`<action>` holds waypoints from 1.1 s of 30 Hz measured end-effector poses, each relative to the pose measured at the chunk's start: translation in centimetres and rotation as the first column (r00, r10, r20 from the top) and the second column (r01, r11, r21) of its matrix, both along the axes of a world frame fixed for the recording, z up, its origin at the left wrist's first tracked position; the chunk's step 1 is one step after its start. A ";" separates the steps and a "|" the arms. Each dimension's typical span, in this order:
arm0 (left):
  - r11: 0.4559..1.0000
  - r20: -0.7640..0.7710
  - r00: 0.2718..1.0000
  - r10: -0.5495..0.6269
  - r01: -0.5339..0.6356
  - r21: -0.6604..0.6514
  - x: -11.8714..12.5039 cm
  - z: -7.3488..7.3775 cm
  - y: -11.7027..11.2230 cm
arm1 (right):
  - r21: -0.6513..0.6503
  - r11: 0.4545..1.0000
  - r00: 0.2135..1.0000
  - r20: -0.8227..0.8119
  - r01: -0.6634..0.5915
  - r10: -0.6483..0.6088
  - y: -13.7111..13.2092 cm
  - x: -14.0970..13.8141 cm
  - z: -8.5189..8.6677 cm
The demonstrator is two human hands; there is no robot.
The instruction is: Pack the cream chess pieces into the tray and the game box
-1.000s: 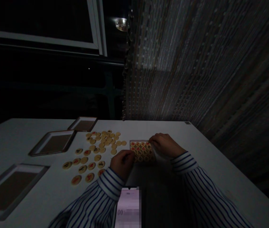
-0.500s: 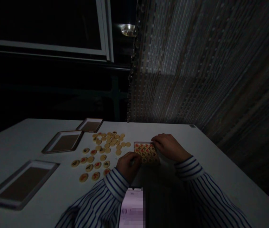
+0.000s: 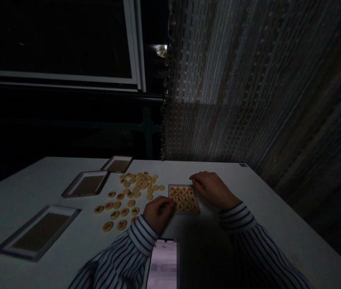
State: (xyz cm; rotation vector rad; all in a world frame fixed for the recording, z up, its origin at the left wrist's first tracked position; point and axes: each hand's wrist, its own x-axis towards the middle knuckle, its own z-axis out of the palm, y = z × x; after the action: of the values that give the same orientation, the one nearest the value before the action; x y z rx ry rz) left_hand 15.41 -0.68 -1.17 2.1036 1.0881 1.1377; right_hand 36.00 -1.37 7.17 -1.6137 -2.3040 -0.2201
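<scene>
1. Clock directions are taken from the filled tray (image 3: 185, 213) at the centre, with 12 o'clock away from the person. It lies flat on the white table (image 3: 248, 249), between the two hands.
2. The tray holds round game pieces (image 3: 180, 196) packed in rows; the far ones show red characters, the nearer ones dark.
3. The left hand (image 3: 157, 213) is at 8 o'clock, fingers curled in, fingertips at the tray's 9 o'clock edge. Whether it grasps anything cannot be told.
4. The right hand (image 3: 214, 188) is between 2 and 3 o'clock, its bent fingers reaching to the tray's far corner at 1 o'clock. Whether a piece sits between its fingertips cannot be told either.
5. Loose pieces (image 3: 124, 212) spread around 9 to 10 o'clock, some with red or dark characters up, many plain side up; the far ones are bunched together.
6. Beyond them stand three shallow trays with brown bases: the far tray (image 3: 118, 165) at 10 o'clock, the middle tray (image 3: 88, 184) between 9 and 10, the near tray (image 3: 41, 230) between 8 and 9.
7. A phone (image 3: 160, 257), screen lit and partly blurred, lies between 6 and 7 o'clock.
8. A bead curtain (image 3: 206, 100) hangs from 12 to 2 o'clock.
</scene>
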 end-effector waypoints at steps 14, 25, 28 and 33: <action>0.999 -0.033 0.999 -0.032 0.031 -0.034 -3.1 1.1 -1.7 | -0.001 0.999 0.999 0.000 -0.048 0.048 -0.5 -0.8 0.6; 0.962 -0.014 0.962 0.273 -0.274 -0.014 -9.5 3.0 1.8 | -0.001 0.997 0.997 -0.003 -0.082 0.082 -0.9 -2.5 0.1; 0.950 0.009 0.951 0.309 -0.308 -0.039 -11.4 3.3 2.8 | 0.010 0.997 0.997 -0.010 -0.072 0.073 -1.0 -3.0 -0.1; 0.903 0.046 0.903 0.427 -0.424 -0.072 -14.9 3.3 4.5 | -0.002 0.998 0.998 -0.024 -0.057 0.057 -0.8 -3.9 -0.5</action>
State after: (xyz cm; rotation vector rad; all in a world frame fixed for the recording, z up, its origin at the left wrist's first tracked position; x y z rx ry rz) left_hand 0.50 3.83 2.17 1.8168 1.5846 1.3333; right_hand 32.06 -2.13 6.67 -1.5404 -2.3297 -0.1836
